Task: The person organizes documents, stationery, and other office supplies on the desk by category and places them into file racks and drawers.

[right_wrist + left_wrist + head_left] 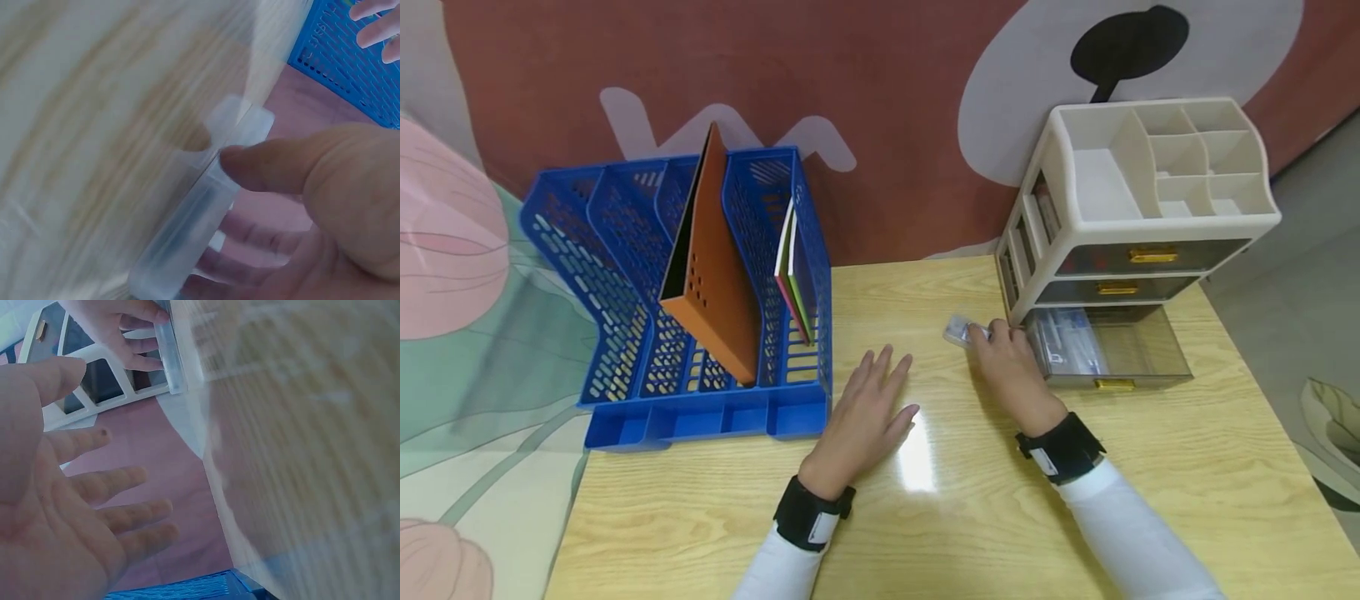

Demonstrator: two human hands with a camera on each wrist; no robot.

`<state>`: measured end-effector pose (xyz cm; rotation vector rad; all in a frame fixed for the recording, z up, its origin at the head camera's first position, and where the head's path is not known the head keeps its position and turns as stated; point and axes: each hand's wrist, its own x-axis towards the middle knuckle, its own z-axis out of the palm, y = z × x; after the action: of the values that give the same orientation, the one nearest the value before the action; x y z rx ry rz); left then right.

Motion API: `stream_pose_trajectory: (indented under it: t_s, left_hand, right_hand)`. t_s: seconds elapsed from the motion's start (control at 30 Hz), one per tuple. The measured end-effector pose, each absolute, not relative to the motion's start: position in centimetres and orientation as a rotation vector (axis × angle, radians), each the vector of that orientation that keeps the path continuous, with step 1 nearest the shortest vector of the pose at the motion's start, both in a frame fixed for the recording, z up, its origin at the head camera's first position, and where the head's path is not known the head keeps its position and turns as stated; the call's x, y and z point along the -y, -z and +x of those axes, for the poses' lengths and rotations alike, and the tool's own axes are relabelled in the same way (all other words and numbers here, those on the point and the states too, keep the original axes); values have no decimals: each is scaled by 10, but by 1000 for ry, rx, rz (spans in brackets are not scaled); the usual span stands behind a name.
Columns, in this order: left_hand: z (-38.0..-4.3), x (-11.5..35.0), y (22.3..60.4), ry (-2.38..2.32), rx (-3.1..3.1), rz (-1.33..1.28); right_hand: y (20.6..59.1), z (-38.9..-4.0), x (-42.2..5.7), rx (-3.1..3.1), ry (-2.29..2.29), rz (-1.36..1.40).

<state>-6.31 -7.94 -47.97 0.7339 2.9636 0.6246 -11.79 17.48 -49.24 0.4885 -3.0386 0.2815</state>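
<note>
A small clear plastic case lies on the wooden table, left of the pulled-out bottom drawer. My right hand holds it; in the right wrist view the thumb sits on one side of the case and the other fingers on the far side. Dark, blurred contents show through its wall. Close to the blue rack, my left hand is spread low over the table with nothing in it. Inside the drawer, toward its left, are several clear plastic packets.
A white desk organizer with two closed drawers above the open one stands at the right. On the left, the blue file rack holds an orange binder and thin booklets. A patterned curtain hangs behind the table.
</note>
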Motion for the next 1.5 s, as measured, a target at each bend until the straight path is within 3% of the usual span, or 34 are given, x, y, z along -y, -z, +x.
stream_pose_trajectory:
  t_s: [0.5, 1.13, 1.5]
  left_hand:
    - [-69, 80, 479, -668, -2967, 704]
    - [-72, 78, 460, -1200, -2910, 895]
    - [-64, 72, 462, -1757, -2564, 685]
  right_hand:
    - [489, -112, -176, 3015, -423, 699]
    - [456, -93, -182, 2897, -1862, 918]
    - [469, -82, -181, 2828, -2262, 963]
